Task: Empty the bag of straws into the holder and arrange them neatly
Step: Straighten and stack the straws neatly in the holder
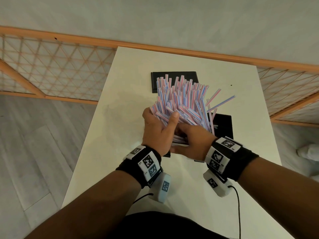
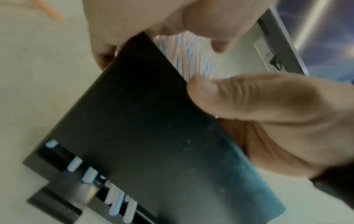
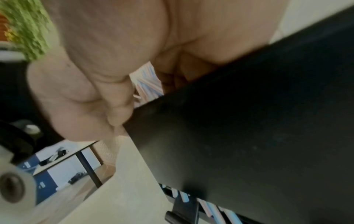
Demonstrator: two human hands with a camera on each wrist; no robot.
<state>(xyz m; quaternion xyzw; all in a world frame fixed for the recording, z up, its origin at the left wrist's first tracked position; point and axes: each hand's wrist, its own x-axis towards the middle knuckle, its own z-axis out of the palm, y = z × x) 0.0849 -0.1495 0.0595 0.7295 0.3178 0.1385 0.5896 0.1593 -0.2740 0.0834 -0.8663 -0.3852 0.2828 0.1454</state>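
Straws [image 1: 181, 99], thin plastic tubes striped pink, blue and white, stand fanned and crooked in the black holder [image 2: 145, 136] on the white table [image 1: 107, 135]. The left hand [image 1: 158, 128] curls around the bundle, thumb pressed on it; the right hand [image 1: 191, 138] cups its lower part, fingers hidden. Judging by this, arranging is under way; next, the stray straws leaning right want gathering inward. A flat black lid [image 1: 155, 80] lies behind.
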